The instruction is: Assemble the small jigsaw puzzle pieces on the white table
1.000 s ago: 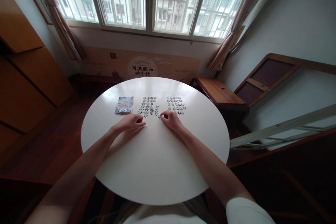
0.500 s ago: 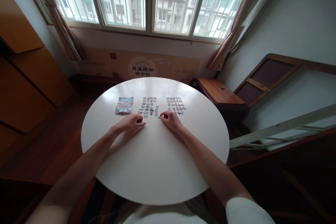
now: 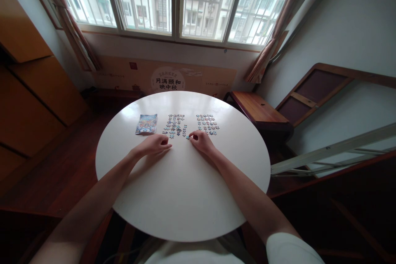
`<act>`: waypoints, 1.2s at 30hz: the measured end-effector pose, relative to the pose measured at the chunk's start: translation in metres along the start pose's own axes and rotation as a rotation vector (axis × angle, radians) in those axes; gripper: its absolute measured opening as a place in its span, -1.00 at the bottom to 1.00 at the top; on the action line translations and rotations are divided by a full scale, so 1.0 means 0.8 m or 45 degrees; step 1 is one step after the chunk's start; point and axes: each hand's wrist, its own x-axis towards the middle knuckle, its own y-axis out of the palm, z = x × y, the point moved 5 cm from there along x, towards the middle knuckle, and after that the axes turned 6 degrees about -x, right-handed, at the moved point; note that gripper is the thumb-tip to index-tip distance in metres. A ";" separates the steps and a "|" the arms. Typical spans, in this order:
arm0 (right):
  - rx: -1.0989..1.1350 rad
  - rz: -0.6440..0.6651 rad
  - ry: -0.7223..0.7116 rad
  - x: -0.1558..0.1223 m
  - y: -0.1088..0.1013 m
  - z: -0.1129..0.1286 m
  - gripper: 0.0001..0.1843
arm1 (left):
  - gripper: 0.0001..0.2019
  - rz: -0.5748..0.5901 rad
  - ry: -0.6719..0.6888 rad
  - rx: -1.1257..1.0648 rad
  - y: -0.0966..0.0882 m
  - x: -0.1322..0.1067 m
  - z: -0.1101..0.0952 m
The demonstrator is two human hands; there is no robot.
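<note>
My right hand (image 3: 201,140) rests on the table with its fingers bent, thumb and forefinger closed on a small light-blue puzzle piece (image 3: 187,137) at the near edge of the spread. To the left, my left hand (image 3: 154,144) lies on its side with curled fingers, and nothing shows in it. Just beyond that hand is the left group of jigsaw pieces (image 3: 175,122), laid in loose rows. A second group of jigsaw pieces (image 3: 207,122) lies past my right hand, partly hidden by it. A colourful picture sheet (image 3: 146,124) lies flat behind my left wrist.
The round white table (image 3: 182,198) reaches close to my body. Behind it on the right stands a wooden bench (image 3: 258,107). Orange-brown cabinets (image 3: 40,95) are on the left. A printed board (image 3: 192,78) leans below the barred window (image 3: 176,0).
</note>
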 end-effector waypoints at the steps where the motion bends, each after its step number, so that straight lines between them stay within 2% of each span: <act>1: -0.001 0.001 0.001 0.000 0.000 0.000 -0.82 | -0.61 -0.002 0.002 -0.004 0.000 0.000 0.000; 20: -0.022 -0.001 0.018 0.001 0.000 0.000 -0.82 | -0.62 -0.003 0.002 -0.009 0.002 0.001 0.006; 27: 0.093 -0.019 0.057 0.001 -0.009 -0.003 -0.79 | -0.60 0.007 0.007 0.003 0.002 0.000 0.004; 36: 0.030 0.001 -0.002 0.001 -0.005 -0.001 -0.81 | -0.61 0.005 0.009 -0.007 0.001 0.000 0.003</act>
